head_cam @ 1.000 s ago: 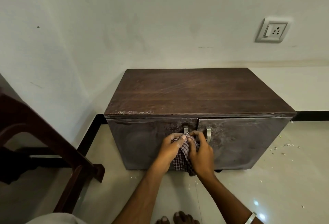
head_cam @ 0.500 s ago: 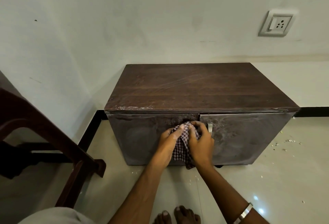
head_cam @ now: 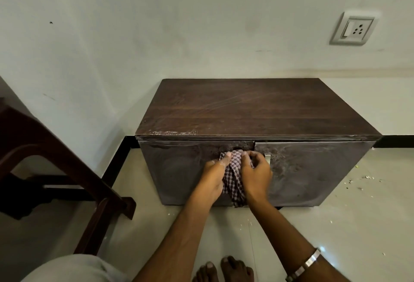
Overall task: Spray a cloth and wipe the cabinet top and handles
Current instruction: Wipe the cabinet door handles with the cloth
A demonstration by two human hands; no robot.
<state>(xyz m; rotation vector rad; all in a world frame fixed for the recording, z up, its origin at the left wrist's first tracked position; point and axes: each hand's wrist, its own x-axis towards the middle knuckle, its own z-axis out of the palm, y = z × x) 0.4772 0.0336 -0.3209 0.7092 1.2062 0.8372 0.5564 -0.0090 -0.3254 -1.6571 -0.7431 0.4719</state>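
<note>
Where the two cabinet doors meet, centre of frame, the left hand and right hand each grip the checked cloth, fingers curled round it, bunched against the left door's upper edge. Metal handle: just right of the right hand. Dark wooden cabinet: on the floor. Wall socket: upper right. Wooden chair: lower left.

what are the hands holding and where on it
Both the left hand and right hand grip the checked cloth by its bunched upper part.
</note>
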